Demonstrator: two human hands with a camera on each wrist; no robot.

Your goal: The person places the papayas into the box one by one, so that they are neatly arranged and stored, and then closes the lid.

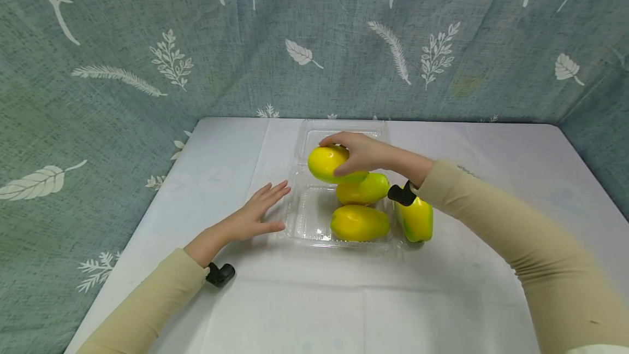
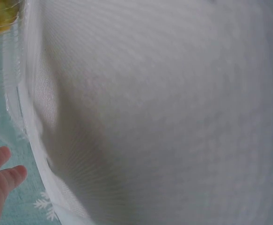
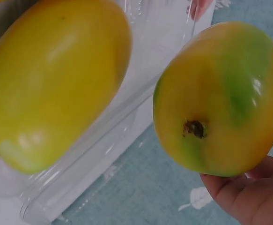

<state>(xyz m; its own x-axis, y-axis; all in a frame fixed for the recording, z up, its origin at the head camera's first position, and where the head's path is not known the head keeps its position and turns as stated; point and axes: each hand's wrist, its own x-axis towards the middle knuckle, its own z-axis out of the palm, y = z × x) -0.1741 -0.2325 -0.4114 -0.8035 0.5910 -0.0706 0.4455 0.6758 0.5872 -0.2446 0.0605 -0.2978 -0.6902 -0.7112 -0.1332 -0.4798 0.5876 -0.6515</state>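
On the white-covered bench (image 1: 314, 310), the near rim of a clear plastic clamshell (image 1: 309, 209) is lying toward me; its wall is looking thin, so I am judging it light and easily bent or pushed. A glossy papaya-like fruit (image 1: 360, 223) is resting inside its near right corner, while a loose fruit (image 1: 416, 222) is lying just outside its right edge. By the left edge my left hand (image 1: 250, 214) is holding nothing, its fingers spreading straight; whether they are touching the plastic I cannot tell. Behind the near fruit, a second fruit (image 1: 362, 189) is lying inside.

Farther out, above the clamshell's middle, my right hand (image 1: 366, 152) is gripping the held fruit (image 1: 326, 164), thumb on the near side, fingers curving over the far side. Its smooth skin is probably slippery, its body probably firm; weight I am only guessing, moderate or light. Its broad middle is offering the surest hold, better than the rounded ends. Beyond, the lid (image 1: 310, 138) is lying open toward the bench's far edge.
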